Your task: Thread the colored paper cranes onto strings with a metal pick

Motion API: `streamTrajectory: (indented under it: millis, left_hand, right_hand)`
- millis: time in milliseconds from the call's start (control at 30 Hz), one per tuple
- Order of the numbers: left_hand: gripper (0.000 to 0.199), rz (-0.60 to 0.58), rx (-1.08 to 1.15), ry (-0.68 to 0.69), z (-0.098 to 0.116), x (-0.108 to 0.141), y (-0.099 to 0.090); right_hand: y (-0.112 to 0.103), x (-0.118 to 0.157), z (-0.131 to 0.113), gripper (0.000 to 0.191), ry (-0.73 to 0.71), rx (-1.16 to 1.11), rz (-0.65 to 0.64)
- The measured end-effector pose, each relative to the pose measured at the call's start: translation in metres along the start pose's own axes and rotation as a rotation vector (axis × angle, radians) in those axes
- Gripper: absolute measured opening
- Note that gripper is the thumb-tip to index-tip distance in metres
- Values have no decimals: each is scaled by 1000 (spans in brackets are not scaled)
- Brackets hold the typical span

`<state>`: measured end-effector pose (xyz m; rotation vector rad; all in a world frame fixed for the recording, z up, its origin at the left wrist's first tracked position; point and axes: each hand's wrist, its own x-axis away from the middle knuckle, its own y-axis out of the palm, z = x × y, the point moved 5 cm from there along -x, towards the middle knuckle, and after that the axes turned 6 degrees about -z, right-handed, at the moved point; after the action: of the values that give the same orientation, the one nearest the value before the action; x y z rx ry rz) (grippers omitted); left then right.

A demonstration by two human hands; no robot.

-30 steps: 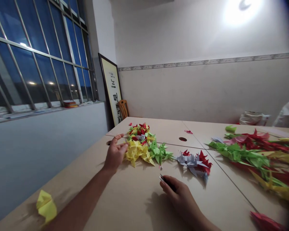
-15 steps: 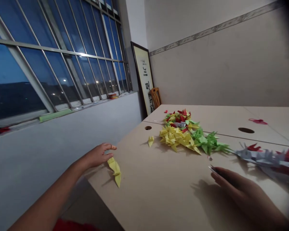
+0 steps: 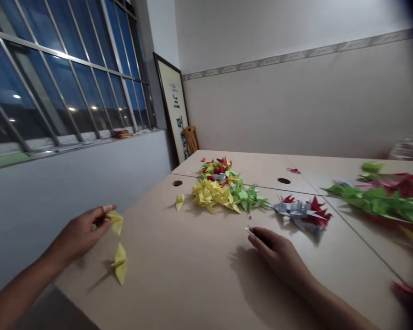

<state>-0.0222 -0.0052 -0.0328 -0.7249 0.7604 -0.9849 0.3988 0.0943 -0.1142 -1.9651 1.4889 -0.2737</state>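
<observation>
My left hand (image 3: 86, 229), at the left edge of the table, has its fingertips closed on a yellow origami crane (image 3: 115, 222). Just below it on the tabletop lies another yellow crane (image 3: 119, 264), wings spread. My right hand (image 3: 278, 252) hovers over the middle of the table, fingers wrapped round a thin tool with pointed metal tips (image 3: 248, 230); most of the tool is hidden in the hand. Beyond the hands, yellow cranes (image 3: 211, 195) and green cranes (image 3: 248, 197) form a curved chain, with a single yellow crane (image 3: 179, 201) to its left.
White and red cranes (image 3: 299, 213) continue the chain on the right. A larger green and pink heap (image 3: 382, 197) lies farther right, partly blurred. The table (image 3: 179, 275) has round holes near a seam. A barred window (image 3: 72, 68) and a framed scroll (image 3: 174, 105) stand at the left.
My left hand has picked up one yellow crane, while the other stays on the table. The view has turned right, bringing in the heap at the right. My right hand still grips the tool.
</observation>
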Motion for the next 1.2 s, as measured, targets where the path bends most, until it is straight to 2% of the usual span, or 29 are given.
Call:
streamTrajectory:
  millis: [33, 100, 167, 267, 333, 367, 433, 500, 733, 1067, 1200]
  left_hand:
    - [46, 24, 101, 20, 15, -3, 4]
    - [51, 15, 413, 72, 54, -6, 30]
    - [47, -164, 717, 60, 100, -5, 82]
    - [35, -456, 1102, -50, 163, 0, 175]
    - [35, -505, 1343, -125, 189, 0, 219]
    - [35, -545, 1444, -158, 198, -1, 235]
    - [37, -647, 1579, -201, 207, 0, 255]
    - [39, -737, 1605, -215, 209, 1, 261]
    - [27, -843, 1489, -148, 210, 4, 256]
    - [26, -846, 1390, -45, 209, 5, 259]
    - [25, -808, 1365, -81, 208, 5, 260]
  right_hand:
    - [0, 0, -1, 35, -8, -9, 0]
    - [0, 0, -3, 33, -25, -22, -5]
    - [0, 0, -3, 32, -33, -40, -2]
    - [-2, -1, 0, 33, 1, -139, 36]
    - [-4, -1, 3, 34, 32, -227, 69]
    - [-5, -2, 3, 34, 38, -255, 78]
    - [-5, -3, 2, 32, 30, -271, 76]
    - [-4, -4, 1, 30, 19, -262, 58]
    - [-2, -7, 2, 29, 37, -225, 52]
    - [-1, -5, 6, 29, 54, -203, 30]
    - [-2, -5, 3, 28, 39, -205, 34]
